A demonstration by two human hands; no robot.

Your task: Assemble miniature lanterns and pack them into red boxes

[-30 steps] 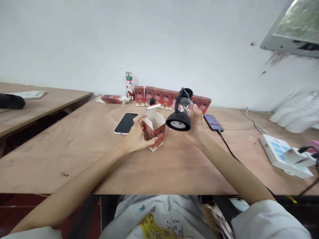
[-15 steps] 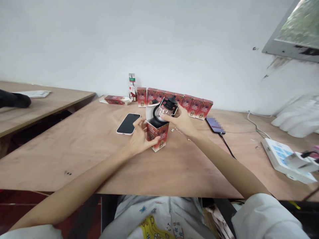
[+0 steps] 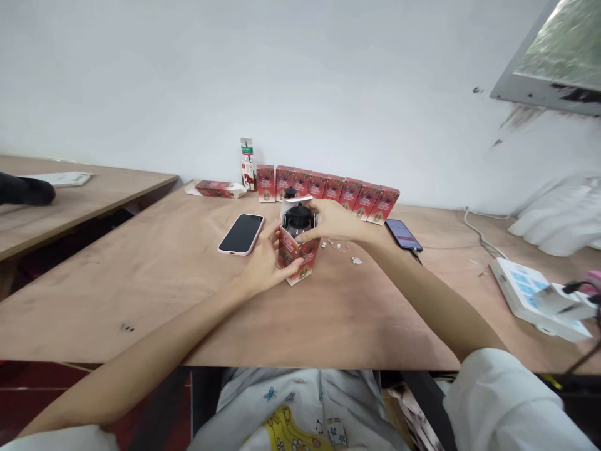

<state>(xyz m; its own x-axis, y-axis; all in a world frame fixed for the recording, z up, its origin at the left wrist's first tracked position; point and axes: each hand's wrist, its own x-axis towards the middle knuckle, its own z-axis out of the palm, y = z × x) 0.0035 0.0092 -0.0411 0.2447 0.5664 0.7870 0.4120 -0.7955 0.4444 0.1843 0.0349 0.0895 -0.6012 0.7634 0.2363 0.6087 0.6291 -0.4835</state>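
Note:
In the middle of the table stands a red printed box point(image 3: 298, 255) with its top open and a white flap raised at the back. A small lantern point(image 3: 298, 217) with a black cap and clear sides is upright inside the mouth of the box, its lower part hidden. My left hand point(image 3: 267, 263) wraps the box from the left, thumb across its front face. From the right, my right hand point(image 3: 331, 220) curls about the lantern at the box's top edge, its fingertips partly hidden behind.
Behind stand a row of red boxes point(image 3: 333, 188), another black-capped lantern point(image 3: 290, 192) and a packaged item point(image 3: 248, 164). A phone point(image 3: 241, 234) lies left, a second phone point(image 3: 404, 235) right. An opened red box point(image 3: 220, 188) lies back left; a power strip point(image 3: 535, 297) sits at right.
The lantern has gone from tilted above the open box to upright and down inside it, carried by my right hand. My left hand has stayed on the box.

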